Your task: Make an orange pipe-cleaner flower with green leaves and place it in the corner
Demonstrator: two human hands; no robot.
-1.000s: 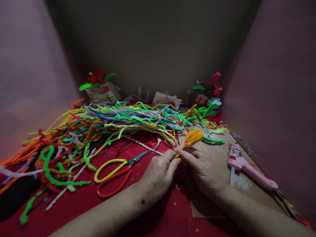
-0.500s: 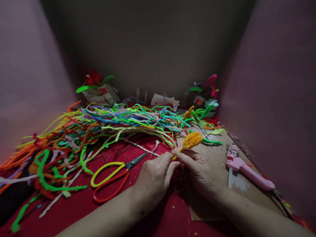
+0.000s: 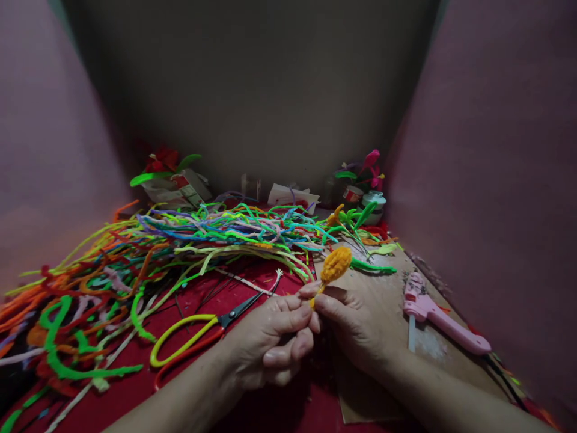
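Between my two hands is a yellow-orange pipe cleaner bud, its rounded head pointing up and to the right. My left hand pinches the lower end of its twisted stem, with the fingers curled in. Just above, my right hand grips the stem below the bud between thumb and fingers. The fingertips of both hands nearly meet. Scissors with one yellow and one red handle lie left of my left hand, partly hidden by my forearm.
A large heap of coloured pipe cleaners spreads across the back and left. On the right, a pink glue gun rests on a cardboard sheet. Green pipe cleaner leaves, a jar and red flowers stand or lie farther back.
My left hand has turned, so its curled fingers now show. The bud has tipped more upright and moved slightly left and lower. The whole view has shifted a little.
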